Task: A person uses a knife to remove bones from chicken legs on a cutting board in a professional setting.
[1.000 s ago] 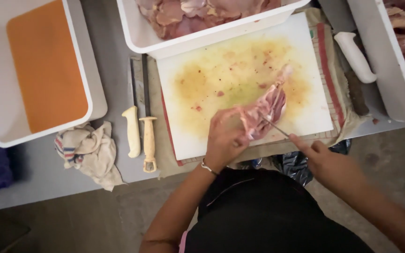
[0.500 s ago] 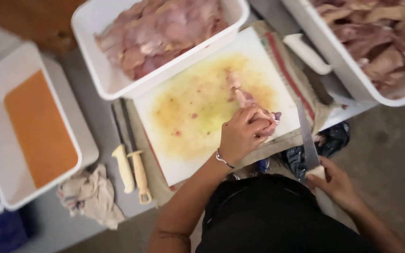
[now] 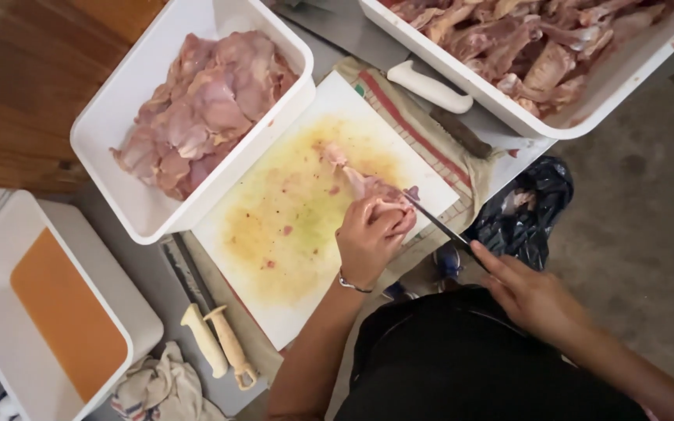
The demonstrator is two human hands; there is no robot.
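My left hand (image 3: 371, 238) presses a strip of raw pink chicken meat (image 3: 352, 175) down on the stained white cutting board (image 3: 290, 226). My right hand (image 3: 530, 295) grips a thin dark knife (image 3: 437, 221); its blade tip meets the meat just beside my left fingers. The meat stretches from my fingers toward the board's middle.
A white tub of boneless meat (image 3: 196, 109) stands left of the board. A second tub of bony pieces (image 3: 540, 47) sits at the top right. Two cream-handled knives (image 3: 216, 343) lie left of the board, a white-handled one (image 3: 431, 87) above it. A black bag (image 3: 520, 214) hangs below the table edge.
The camera view swung left and closer. My right hand brought the knife from the table edge up to the meat. My left hand stayed on the meat, now laid flat on the board.
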